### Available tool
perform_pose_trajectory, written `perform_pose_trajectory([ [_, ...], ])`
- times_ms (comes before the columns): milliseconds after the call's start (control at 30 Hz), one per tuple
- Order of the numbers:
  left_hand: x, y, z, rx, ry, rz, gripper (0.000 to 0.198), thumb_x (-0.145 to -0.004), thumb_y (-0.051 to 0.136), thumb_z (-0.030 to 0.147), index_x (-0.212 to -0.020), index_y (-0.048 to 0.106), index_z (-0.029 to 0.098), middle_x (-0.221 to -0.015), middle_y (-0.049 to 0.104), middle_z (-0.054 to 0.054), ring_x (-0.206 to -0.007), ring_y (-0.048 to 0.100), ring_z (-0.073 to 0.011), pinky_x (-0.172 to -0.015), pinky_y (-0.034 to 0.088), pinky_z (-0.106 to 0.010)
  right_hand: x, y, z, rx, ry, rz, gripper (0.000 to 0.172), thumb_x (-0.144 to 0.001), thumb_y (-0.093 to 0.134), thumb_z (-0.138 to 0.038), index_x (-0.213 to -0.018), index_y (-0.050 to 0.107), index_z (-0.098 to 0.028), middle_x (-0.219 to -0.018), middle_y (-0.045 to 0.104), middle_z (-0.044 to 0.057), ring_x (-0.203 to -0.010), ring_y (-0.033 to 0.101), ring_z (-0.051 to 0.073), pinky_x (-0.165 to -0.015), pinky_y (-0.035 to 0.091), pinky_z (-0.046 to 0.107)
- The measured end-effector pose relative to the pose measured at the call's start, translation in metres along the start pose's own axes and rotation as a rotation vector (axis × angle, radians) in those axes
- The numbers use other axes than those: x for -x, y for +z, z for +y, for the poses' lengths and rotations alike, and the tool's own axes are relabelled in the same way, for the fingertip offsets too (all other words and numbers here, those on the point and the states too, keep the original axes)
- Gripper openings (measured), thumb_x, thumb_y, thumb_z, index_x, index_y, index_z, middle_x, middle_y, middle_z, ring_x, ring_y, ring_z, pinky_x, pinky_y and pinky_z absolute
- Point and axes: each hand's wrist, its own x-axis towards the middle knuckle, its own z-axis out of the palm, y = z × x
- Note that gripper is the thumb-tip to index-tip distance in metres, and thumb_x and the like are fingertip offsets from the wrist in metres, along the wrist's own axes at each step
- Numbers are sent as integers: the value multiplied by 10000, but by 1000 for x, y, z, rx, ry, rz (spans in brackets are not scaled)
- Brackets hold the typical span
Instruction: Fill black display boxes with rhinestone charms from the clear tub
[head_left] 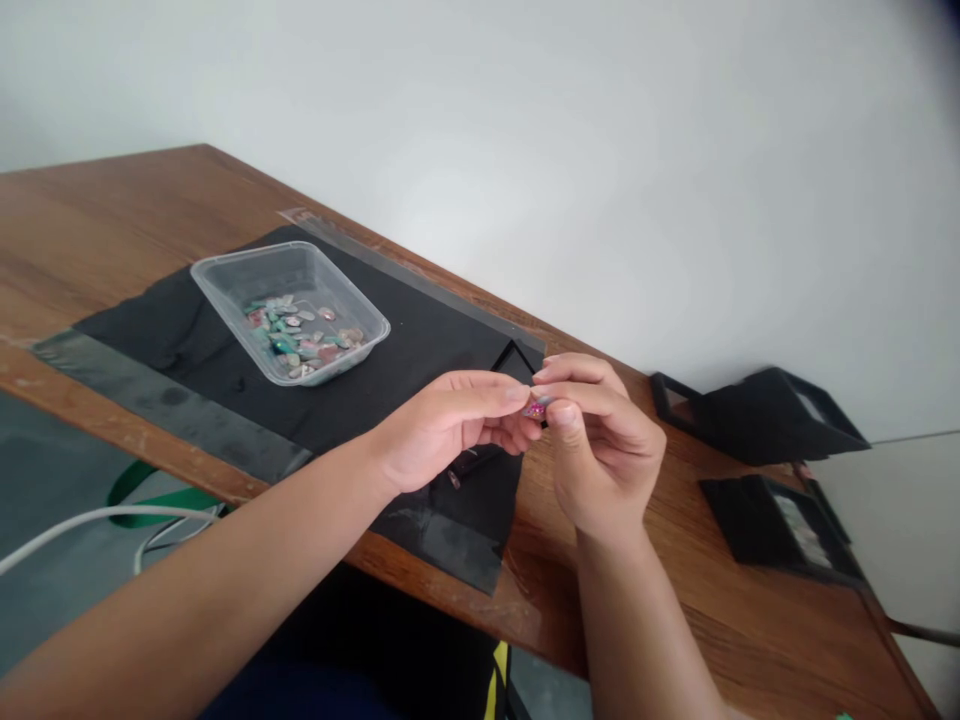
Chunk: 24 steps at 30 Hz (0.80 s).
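Between the fingertips of both hands is a small shiny pink-purple piece (pixel 535 409), too small to name exactly. My left hand (pixel 457 415) pinches it from the left, thumb on top and fingers curled beneath. From the right, my right hand (pixel 604 430) pinches it between thumb and index finger. Behind the hands, a black-edged frame (pixel 512 352) lies partly hidden on the black sheet. A small pinkish piece (pixel 454 480) rests on the sheet just below my left hand. Farther left stands a clear plastic tub (pixel 352 300) with several green, pink and pale stone-like pieces (pixel 289 335).
A black sheet (pixel 405 320) is taped on the wooden table (pixel 90 230). Black box-like holders (pixel 780 415) and another dark holder (pixel 780 525) stand at the right by the white wall (pixel 525 170). A white cable (pixel 90 520) and green strap (pixel 161 502) hang below the left edge.
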Motion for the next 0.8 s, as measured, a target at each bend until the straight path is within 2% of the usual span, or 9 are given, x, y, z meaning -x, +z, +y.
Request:
perform_pose_trajectory([
  [333,1,2,1,51,-16,-17,255,-718,861,354,-766,743,133,-739,687,-28,-700,598,-118,-721,455,-246,0,-1,1,-7,-11,2,140,-925,675,-231,-944,790,-309,-950,715,38,-931,642,215,-892,532,458],
  [500,1,1,1,49,-44,-71,270,-747,839,360,-782,716,123,-732,666,-24,-667,562,-98,-640,412,-213,0,0,1,-65,-21,-19,167,-927,667,-188,-961,791,-295,-930,721,35,-946,644,209,-892,530,438],
  [800,1,3,2,32,-58,-61,299,-733,837,371,-783,674,125,-728,632,-18,-665,530,-102,-639,393,-224,0,0,1,-74,-29,-20,179,-927,658,-176,-960,786,-296,-904,723,26,-944,650,208,-908,529,441],
])
